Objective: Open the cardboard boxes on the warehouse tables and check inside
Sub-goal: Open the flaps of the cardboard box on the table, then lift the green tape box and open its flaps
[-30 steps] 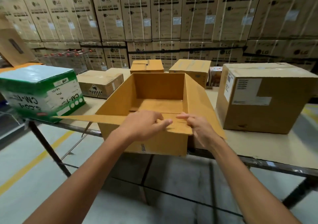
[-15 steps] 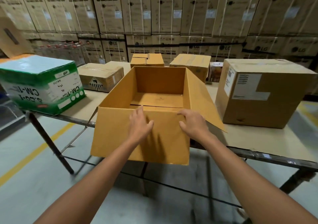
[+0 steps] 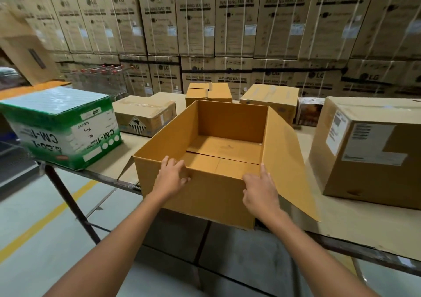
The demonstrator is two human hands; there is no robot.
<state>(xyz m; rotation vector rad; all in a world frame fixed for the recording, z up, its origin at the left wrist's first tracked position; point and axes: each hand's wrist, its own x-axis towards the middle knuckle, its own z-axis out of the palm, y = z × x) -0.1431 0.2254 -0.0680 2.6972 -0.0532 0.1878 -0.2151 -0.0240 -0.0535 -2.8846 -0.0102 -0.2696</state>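
Observation:
An open brown cardboard box (image 3: 230, 123) stands at the table's near edge. Its inside shows only the bare bottom flaps. The right flap (image 3: 289, 160) slopes outward, and a bit of the left flap (image 3: 124, 170) hangs down beside the box. The near flap is folded down against the front wall. My left hand (image 3: 172, 179) presses on it near the rim, fingers straight and reaching the top edge. My right hand (image 3: 259, 190) lies flat on the same flap by the right corner.
A green and white box (image 3: 61, 123) sits at the left, a large sealed brown box (image 3: 369, 150) at the right. Smaller taped boxes (image 3: 145, 114) stand behind. Stacked washing machine cartons (image 3: 234, 18) wall off the back. The table edge (image 3: 341, 244) runs beneath my arms.
The near flap went from lying across the opening to folded down outside the front wall. Both hands followed it down. The box's inside is now in full view.

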